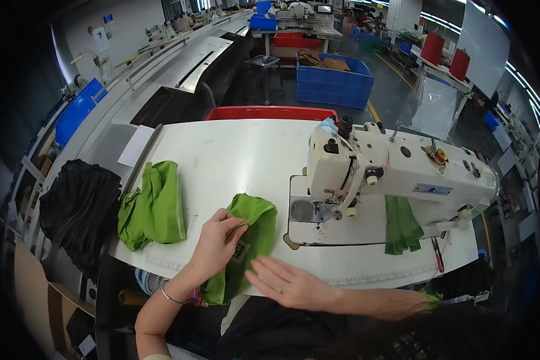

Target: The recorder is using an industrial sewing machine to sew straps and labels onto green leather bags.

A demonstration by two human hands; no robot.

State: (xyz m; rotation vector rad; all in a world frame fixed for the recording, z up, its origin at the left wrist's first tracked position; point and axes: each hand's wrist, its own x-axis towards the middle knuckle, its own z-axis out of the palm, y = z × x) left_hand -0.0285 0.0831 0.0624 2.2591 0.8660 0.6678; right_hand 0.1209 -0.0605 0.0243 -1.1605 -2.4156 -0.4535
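Observation:
A bright green fabric piece [255,225] with a small pale label lies at the front edge of the white sewing table, its lower part hanging over the edge. My left hand [217,240] pinches its upper left side between thumb and fingers. Beside the lower right of the cloth is my right hand [288,285], its fingers stretched out and near or touching the fabric. To the right of the cloth stands a white sewing machine [396,162]. A folded stack of green cloth [156,207] rests on the table's left part.
Black gathered fabric [78,210] is heaped at the left. Green strips [401,225] hang by the machine arm, near a red-handled tool [438,257]. Behind the table are a red bin [270,112] and a blue crate [333,84]. An open cardboard box [42,300] stands at lower left.

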